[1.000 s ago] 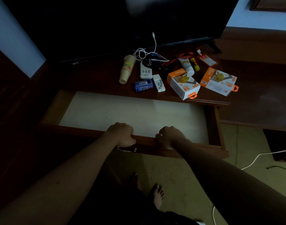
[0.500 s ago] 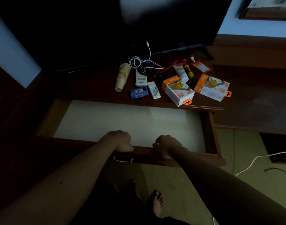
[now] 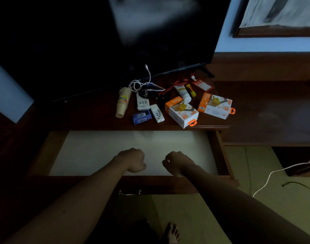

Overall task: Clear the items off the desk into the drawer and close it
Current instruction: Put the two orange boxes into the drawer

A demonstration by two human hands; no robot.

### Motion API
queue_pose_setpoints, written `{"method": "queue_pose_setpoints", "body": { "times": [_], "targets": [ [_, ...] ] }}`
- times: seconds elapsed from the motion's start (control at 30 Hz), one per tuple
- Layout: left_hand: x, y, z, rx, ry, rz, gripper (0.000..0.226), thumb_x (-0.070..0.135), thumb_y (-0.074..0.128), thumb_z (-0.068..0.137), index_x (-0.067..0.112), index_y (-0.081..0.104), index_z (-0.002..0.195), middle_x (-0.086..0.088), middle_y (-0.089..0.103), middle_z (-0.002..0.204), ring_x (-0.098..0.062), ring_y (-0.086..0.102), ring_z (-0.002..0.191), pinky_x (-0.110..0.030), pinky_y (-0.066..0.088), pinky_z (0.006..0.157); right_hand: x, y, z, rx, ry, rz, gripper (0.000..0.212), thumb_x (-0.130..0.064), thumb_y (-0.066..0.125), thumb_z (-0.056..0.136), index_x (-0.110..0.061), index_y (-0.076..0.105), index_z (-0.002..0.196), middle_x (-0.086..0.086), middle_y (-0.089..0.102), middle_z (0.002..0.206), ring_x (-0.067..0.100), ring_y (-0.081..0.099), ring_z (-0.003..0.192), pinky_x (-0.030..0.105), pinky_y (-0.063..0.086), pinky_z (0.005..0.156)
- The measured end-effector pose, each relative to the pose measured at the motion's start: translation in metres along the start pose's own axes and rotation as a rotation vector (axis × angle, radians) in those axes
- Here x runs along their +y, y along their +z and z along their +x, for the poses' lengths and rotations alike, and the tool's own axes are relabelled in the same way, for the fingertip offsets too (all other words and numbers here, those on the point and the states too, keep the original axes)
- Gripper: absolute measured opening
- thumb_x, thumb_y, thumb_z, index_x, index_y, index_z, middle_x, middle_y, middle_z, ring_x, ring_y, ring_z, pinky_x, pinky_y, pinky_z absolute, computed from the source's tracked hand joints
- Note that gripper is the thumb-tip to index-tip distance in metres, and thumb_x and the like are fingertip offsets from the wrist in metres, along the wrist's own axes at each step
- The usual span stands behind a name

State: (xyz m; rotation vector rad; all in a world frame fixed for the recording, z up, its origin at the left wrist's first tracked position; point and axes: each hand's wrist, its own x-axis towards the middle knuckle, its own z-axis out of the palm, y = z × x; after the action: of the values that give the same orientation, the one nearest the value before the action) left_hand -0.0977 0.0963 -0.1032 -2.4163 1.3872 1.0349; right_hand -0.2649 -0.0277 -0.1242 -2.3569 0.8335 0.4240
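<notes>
Both hands hang over the open drawer (image 3: 219, 155) in the lower middle of the frame, fingers curled into loose fists that hold nothing. The left hand (image 3: 133, 160) sits just left of centre, the right hand (image 3: 177, 162) just right of it, the two apart and both above the pale drawer bottom, clear of the front rail.

Up the frame, on the dark desk (image 3: 80, 113), the clutter lies in a bunch at centre: a stack of paper cups (image 3: 123, 103) on its side, a white remote (image 3: 142, 103), a smaller remote (image 3: 157, 113), a blue box (image 3: 141, 117), two orange-and-white boxes (image 3: 181, 111) (image 3: 215, 105), a tube (image 3: 182, 92), a coiled white cable (image 3: 142, 83). A dark screen (image 3: 115, 41) fills the upper left.
</notes>
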Motion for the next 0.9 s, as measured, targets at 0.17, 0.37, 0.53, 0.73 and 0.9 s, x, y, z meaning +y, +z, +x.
{"method": "queue_pose_setpoints", "body": {
  "times": [0.17, 0.37, 0.53, 0.73, 0.9],
  "targets": [
    [0.030, -0.031, 0.005, 0.356, 0.148, -0.263, 0.025, 0.035, 0.059, 0.091, 0.026, 0.058, 0.114, 0.005, 0.056, 0.114, -0.016, 0.057, 0.102, -0.031, 0.047, 0.081, 0.000, -0.046, -0.012, 0.319, 0.065, 0.194, 0.034, -0.040, 0.046, 0.097, -0.020, 0.059, 0.073, 0.002, 0.064, 0.078, 0.020, 0.062, 0.074, 0.029, 0.042, 0.061],
    [0.068, -0.061, 0.020, 0.447, 0.213, -0.445, 0.053, 0.030, 0.062, 0.085, 0.028, 0.048, 0.136, -0.001, 0.050, 0.136, -0.020, 0.052, 0.121, -0.041, 0.049, 0.098, 0.026, -0.092, -0.029, 0.605, 0.206, 0.316, 0.024, -0.035, 0.050, 0.092, -0.020, 0.066, 0.099, 0.000, 0.071, 0.096, 0.021, 0.064, 0.085, 0.031, 0.046, 0.069],
    [0.104, -0.092, 0.040, 0.471, 0.238, -0.488, 0.059, 0.028, 0.062, 0.085, 0.029, 0.043, 0.141, -0.007, 0.042, 0.143, -0.030, 0.049, 0.126, -0.046, 0.048, 0.099, 0.036, -0.124, -0.029, 0.672, 0.246, 0.340, 0.026, -0.035, 0.050, 0.095, -0.015, 0.065, 0.100, 0.006, 0.070, 0.102, 0.026, 0.065, 0.090, 0.036, 0.052, 0.074],
    [0.131, -0.123, 0.068, 0.505, 0.183, -0.415, 0.054, 0.033, 0.062, 0.084, 0.028, 0.043, 0.134, -0.009, 0.042, 0.139, -0.034, 0.048, 0.125, -0.049, 0.047, 0.098, 0.053, -0.155, -0.008, 0.693, 0.256, 0.342, 0.034, -0.032, 0.052, 0.095, -0.009, 0.065, 0.117, 0.010, 0.068, 0.118, 0.028, 0.065, 0.103, 0.046, 0.056, 0.088],
    [0.154, -0.139, 0.098, 0.450, -0.051, -0.462, 0.078, 0.045, 0.064, 0.085, 0.026, 0.025, 0.150, -0.014, 0.020, 0.153, -0.041, 0.033, 0.137, -0.051, 0.042, 0.103, 0.079, -0.178, 0.024, 0.657, 0.254, 0.252, 0.043, -0.030, 0.058, 0.088, -0.018, 0.059, 0.129, 0.007, 0.061, 0.133, 0.026, 0.058, 0.119, 0.047, 0.053, 0.095]
  ]
}}
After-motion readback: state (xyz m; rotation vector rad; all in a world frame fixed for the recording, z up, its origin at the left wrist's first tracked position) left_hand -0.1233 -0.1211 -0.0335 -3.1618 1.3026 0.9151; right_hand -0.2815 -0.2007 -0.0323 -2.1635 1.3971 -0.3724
